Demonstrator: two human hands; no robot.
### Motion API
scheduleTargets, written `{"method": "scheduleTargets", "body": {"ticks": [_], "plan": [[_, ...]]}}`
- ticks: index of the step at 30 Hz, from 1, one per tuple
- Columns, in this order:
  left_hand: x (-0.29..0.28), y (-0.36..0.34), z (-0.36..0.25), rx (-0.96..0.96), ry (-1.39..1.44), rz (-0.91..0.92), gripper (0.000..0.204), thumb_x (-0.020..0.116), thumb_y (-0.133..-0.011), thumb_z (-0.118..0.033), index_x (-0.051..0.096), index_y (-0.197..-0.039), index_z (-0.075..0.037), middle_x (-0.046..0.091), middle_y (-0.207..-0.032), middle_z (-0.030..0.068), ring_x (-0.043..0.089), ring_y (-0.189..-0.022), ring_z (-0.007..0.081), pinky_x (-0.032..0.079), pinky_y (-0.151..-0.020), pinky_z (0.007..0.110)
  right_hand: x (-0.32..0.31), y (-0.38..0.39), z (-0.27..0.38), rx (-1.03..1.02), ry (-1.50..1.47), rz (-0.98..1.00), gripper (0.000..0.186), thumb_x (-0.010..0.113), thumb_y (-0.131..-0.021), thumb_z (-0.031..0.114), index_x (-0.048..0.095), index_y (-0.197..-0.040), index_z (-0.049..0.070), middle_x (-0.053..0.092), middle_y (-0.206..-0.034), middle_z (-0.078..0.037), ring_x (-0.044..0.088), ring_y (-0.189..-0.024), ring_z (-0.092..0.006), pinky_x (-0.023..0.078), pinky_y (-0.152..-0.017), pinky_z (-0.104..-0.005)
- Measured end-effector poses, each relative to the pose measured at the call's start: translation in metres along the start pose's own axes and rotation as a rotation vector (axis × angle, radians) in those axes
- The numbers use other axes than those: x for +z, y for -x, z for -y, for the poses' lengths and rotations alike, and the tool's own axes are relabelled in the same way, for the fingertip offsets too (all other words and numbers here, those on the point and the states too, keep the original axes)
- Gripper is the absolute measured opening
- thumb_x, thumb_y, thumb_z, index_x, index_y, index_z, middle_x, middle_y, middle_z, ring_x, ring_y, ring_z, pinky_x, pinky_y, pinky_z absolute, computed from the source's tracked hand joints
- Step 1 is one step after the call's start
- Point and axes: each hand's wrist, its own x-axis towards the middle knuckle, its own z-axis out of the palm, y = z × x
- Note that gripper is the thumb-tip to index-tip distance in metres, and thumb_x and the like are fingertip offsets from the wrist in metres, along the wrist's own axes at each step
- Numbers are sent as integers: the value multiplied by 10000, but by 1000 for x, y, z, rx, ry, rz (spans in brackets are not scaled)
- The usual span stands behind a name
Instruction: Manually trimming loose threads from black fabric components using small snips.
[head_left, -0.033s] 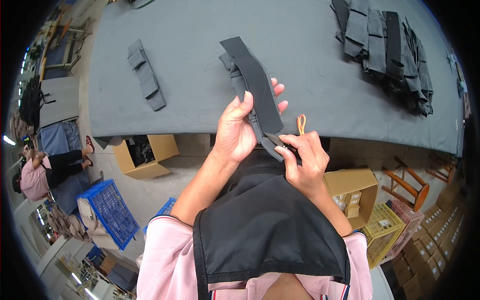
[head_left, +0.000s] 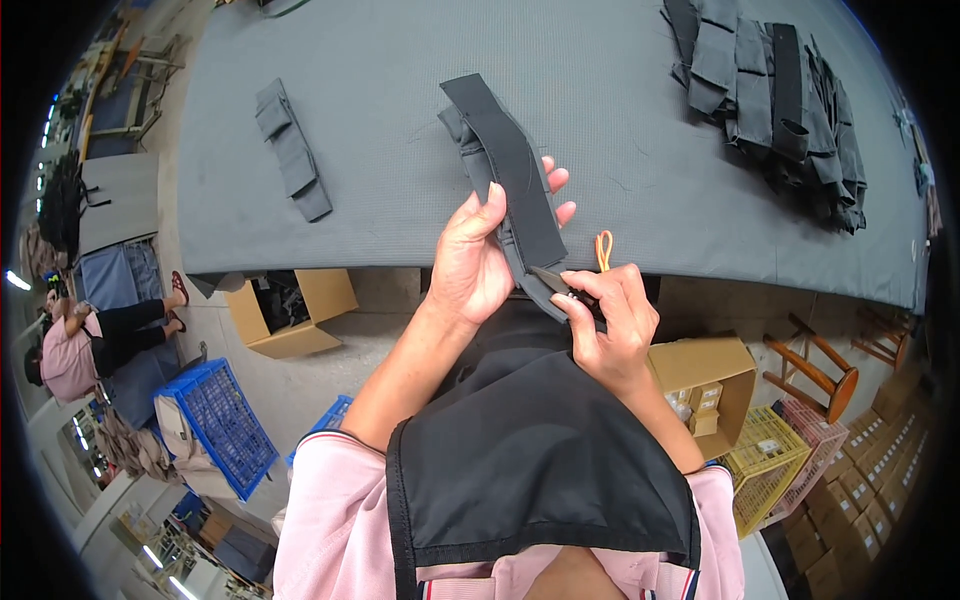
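My left hand [head_left: 478, 255] grips a dark grey fabric strip [head_left: 522, 185], thumb on top and fingertips showing past its right edge. A smooth black band lies along the strip, and folded grey cloth shows under its left side. In my right hand [head_left: 615, 315] are small thread snips [head_left: 546, 279], pinched between thumb and fingers. Their pointed metal blade touches the strip's lower end; most of the handle is hidden. An orange cord loop [head_left: 603, 250] sticks up behind my right fingers. Another folded grey strip [head_left: 292, 150] lies on the table to the left.
A pile of similar grey strips [head_left: 770, 95] lies at the table's far right. Below the grey-covered table [head_left: 370, 130] stand cardboard boxes [head_left: 300, 335], a blue crate [head_left: 225, 425], a yellow crate [head_left: 765, 455] and a wooden stool [head_left: 825, 380]. Another person [head_left: 75, 350] sits at far left.
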Motion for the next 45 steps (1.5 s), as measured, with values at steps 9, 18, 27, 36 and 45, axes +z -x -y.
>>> {"method": "scheduleTargets", "body": {"ticks": [9,18,27,36,45], "plan": [[-2,3,-2,-50,-18,74,449,370,-971,-190,290,-1344,49,308,-1410,213,290,-1327,330,310,-1087,485,-7,-19,-6,182,-141,-25,219,710,-688,-7,621,-887,15,510,-742,-75,524,-598,-162,430,-513,-272],[-1,8,2,-111,27,84,438,407,-964,-202,325,-1337,12,377,-1377,181,428,-1229,261,405,-1016,400,8,-29,-16,62,-71,-14,208,725,-698,86,634,-879,43,542,-765,-72,559,-576,-202,441,-515,-304],[-6,10,5,-130,75,99,419,406,-954,-166,345,-1315,39,282,-1432,201,438,-1222,281,434,-989,434,0,-22,-13,116,-85,-47,195,713,-694,59,638,-873,36,529,-727,-59,553,-570,-206,439,-506,-305],[-10,13,5,-138,94,63,403,406,-954,-148,346,-1303,45,295,-1423,212,457,-1204,288,445,-976,434,-3,-18,-11,28,20,6,188,705,-699,49,628,-869,32,522,-706,-62,538,-572,-217,442,-532,-307],[-5,11,1,-81,-138,-53,402,427,-954,-161,370,-1291,52,423,-1334,196,498,-1161,269,450,-971,396,-9,-16,-20,85,-41,-73,199,718,-690,30,623,-865,32,512,-729,-70,516,-530,-183,434,-478,-280]]}}
